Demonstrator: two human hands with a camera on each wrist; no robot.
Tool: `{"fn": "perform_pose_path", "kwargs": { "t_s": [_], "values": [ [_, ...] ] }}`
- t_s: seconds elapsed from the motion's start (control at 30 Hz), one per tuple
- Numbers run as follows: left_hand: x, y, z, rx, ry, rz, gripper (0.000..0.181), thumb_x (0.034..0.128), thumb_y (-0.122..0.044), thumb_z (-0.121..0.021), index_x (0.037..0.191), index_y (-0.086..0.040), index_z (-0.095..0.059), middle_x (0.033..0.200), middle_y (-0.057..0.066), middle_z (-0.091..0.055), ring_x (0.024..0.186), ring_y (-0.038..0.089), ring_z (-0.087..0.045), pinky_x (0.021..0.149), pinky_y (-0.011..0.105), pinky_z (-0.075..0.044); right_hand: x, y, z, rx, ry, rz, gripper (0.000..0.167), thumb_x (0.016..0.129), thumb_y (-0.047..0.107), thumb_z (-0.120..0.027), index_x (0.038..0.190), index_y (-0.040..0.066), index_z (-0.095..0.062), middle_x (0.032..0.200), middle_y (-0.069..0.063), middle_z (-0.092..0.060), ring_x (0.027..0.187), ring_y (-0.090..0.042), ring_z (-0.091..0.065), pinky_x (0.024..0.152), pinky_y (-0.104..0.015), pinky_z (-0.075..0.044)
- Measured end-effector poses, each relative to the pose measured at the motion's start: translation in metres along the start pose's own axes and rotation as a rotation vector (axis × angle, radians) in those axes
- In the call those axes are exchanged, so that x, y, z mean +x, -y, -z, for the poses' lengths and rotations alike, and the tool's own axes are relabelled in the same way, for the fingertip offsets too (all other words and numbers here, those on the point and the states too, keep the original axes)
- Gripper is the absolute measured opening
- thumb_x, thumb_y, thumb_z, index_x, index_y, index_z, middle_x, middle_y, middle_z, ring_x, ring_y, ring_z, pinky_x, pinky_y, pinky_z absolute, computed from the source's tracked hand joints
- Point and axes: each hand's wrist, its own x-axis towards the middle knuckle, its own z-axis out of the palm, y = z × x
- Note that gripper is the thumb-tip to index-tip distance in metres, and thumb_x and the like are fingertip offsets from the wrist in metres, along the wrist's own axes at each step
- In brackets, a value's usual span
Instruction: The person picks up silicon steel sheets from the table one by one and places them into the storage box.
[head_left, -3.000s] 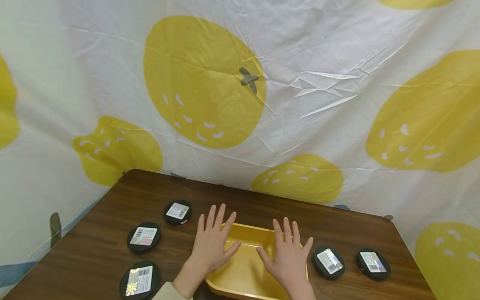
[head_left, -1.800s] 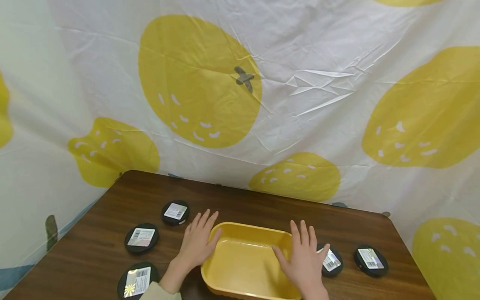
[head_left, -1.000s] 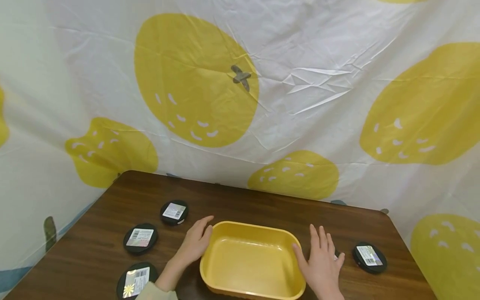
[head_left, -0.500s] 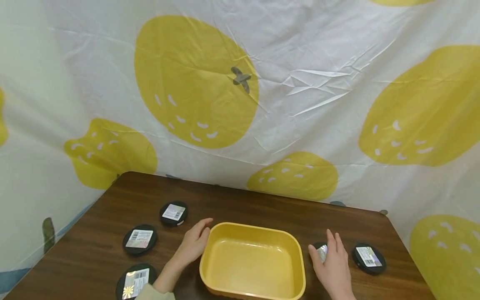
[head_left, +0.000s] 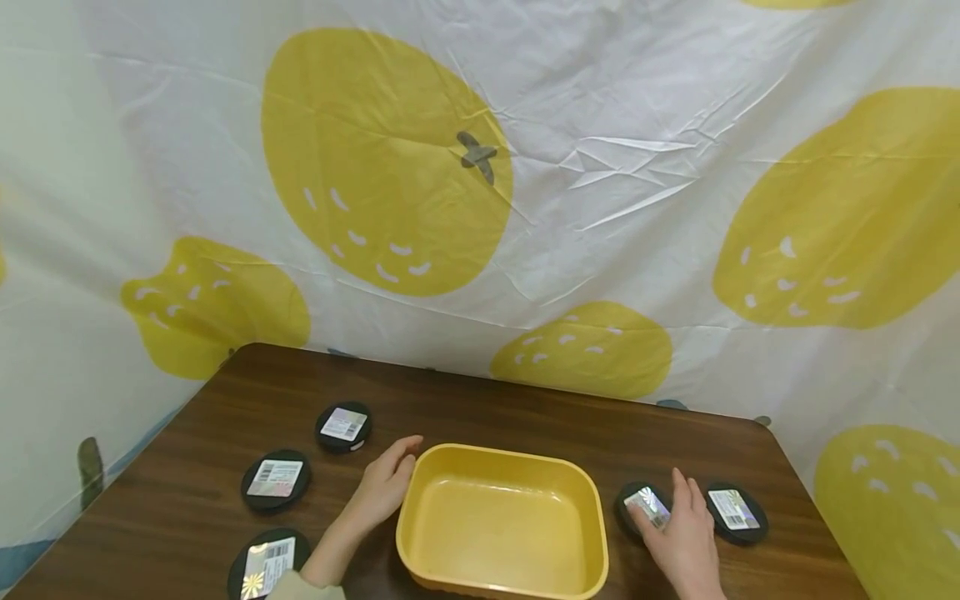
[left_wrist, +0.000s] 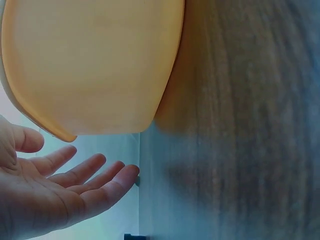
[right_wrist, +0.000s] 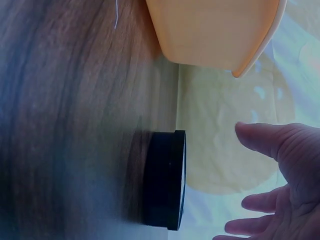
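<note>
A yellow rectangular tray (head_left: 502,533) stands on the dark wooden table in the head view, with nothing in it. Beside its left end is my left hand (head_left: 381,487), fingers relaxed; in the left wrist view that hand (left_wrist: 65,190) is apart from the tray wall (left_wrist: 100,70). My right hand (head_left: 684,537) hovers over the right side of a round black disc with a white label (head_left: 647,505). In the right wrist view the thumb and fingers of the hand (right_wrist: 285,175) are spread above the disc (right_wrist: 165,180), holding nothing.
Another labelled black disc (head_left: 737,512) lies just right of my right hand. Three more lie left of the tray: a far one (head_left: 343,425), a middle one (head_left: 275,479) and a near one (head_left: 268,565). A lemon-print cloth (head_left: 570,233) hangs behind the table.
Both hands have parted from over the tray. My right hand has moved right, past the tray's edge to the nearer right disc; my left hand has moved left to the tray's left end.
</note>
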Motion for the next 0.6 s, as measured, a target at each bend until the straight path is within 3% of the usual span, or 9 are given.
{"fn": "perform_pose_path", "kwargs": {
  "t_s": [0.2,0.6],
  "values": [
    [-0.001,-0.001,0.001,-0.022,0.02,0.028,0.034,0.0971,-0.007,-0.04,0.128,0.003,-0.051,0.124,0.023,-0.055,0.113,0.036,-0.053,0.094,0.051,-0.042,0.005,-0.004,-0.001,-0.024,0.063,-0.043,0.091,0.078,0.032,-0.073,0.137,-0.015,-0.023,0.136,-0.044,-0.023,0.119,-0.062,-0.026,0.095,-0.068,-0.028],
    [0.0,0.001,0.001,-0.095,0.038,0.079,0.034,0.0971,-0.008,-0.039,0.127,0.002,-0.052,0.118,0.02,-0.058,0.105,0.03,-0.056,0.089,0.047,-0.046,0.01,-0.011,-0.007,-0.011,0.106,-0.07,0.098,0.071,0.029,-0.079,0.134,-0.02,-0.023,0.133,-0.044,-0.027,0.118,-0.059,-0.032,0.096,-0.064,-0.03]
  ]
}}
